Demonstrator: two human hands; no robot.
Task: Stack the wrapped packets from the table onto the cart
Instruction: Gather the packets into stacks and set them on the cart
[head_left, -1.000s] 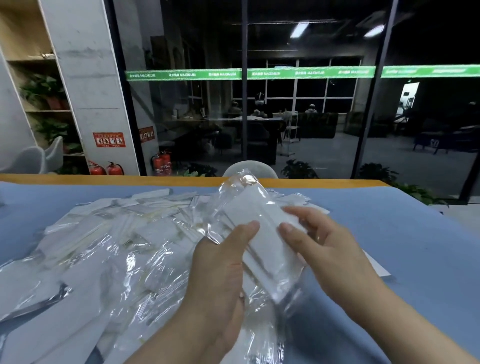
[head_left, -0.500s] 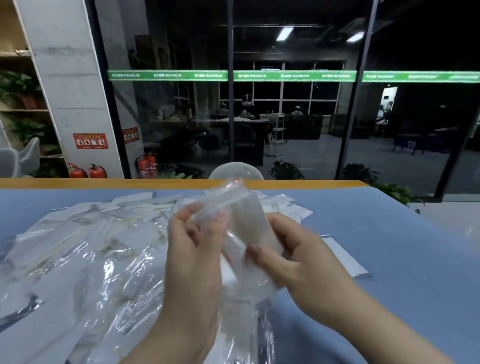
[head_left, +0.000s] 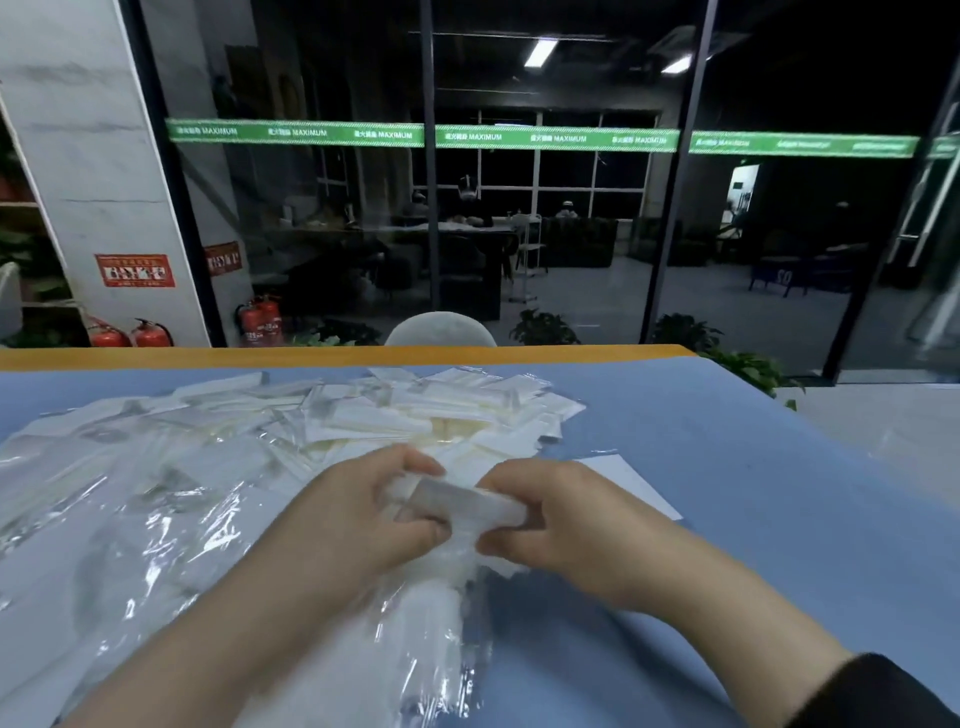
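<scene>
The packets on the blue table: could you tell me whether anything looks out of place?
The wrapped packets lie in a loose, overlapping heap, not stacked. One flat white piece lies apart on the table. Both hands, left and right, grip one packet. No cart is visible.

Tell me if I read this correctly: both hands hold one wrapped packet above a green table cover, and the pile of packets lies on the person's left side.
Not quite. The table cover is blue, not green, as the head view shows. The rest holds: the left hand and right hand both grip one wrapped packet, and the pile of packets lies on the person's left side.
</scene>
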